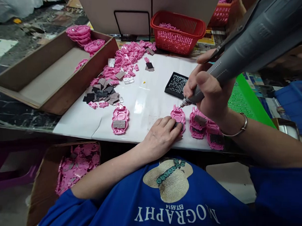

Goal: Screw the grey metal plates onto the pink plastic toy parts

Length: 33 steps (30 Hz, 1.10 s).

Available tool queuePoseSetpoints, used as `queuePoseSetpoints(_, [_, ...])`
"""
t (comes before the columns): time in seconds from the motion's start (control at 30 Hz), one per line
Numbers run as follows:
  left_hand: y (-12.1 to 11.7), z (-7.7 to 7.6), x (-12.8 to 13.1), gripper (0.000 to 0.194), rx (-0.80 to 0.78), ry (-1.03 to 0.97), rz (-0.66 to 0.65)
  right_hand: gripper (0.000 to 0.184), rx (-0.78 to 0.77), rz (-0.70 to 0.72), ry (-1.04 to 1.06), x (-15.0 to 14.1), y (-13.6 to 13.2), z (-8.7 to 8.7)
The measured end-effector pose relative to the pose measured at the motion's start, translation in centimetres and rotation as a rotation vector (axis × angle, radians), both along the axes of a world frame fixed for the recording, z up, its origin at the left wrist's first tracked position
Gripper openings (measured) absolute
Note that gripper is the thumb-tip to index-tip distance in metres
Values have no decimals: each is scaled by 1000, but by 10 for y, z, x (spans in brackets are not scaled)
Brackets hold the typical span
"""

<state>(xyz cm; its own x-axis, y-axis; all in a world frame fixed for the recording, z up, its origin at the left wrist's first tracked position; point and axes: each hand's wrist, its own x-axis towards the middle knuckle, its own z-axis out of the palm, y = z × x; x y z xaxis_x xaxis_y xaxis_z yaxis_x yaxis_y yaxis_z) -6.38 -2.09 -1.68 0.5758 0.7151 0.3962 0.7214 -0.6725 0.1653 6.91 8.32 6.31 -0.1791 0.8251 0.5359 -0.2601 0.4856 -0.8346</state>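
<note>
My left hand (162, 135) presses its fingers on a pink plastic casing (177, 114) on the white work surface, holding it down; its lower part is partly hidden. In my right hand (212, 92) is a grey electric screwdriver (246, 47), slanting down to the left. Its tip meets or hovers just over the top of that casing; contact cannot be told. Right of it lie more pink casings (197, 125) with dark plates, partly overlapping. Another casing (120, 116) with a grey plate rests to the left. Behind my hands sits a black tray (170, 84) of small screws.
A pile of small pink parts (128, 57) and grey plates (113, 98) spreads left of centre. An open cardboard box (59, 85) stands at left, a red basket (178, 34) at back. A green tray (249, 94) and blue bin (291, 99) are at right.
</note>
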Motion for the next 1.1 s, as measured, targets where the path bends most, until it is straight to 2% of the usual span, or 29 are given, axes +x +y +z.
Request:
queuePoseSetpoints(0.27, [0, -1, 0, 33, -3, 7, -7, 31, 6, 82, 110, -2, 7, -10])
queuePoseSetpoints(0.5, [0, -1, -1, 34, -8, 7, -7, 35, 40, 77, 47, -3, 10, -16])
queuePoseSetpoints(0.9, [0, 0, -1, 33, 0, 26, -32, 36, 14, 87, -10, -4, 3, -22])
queuePoseSetpoints(1.1, [0, 0, -1, 32, -26, 19, -35, 35, -32, 122, 9, -5, 9, -28])
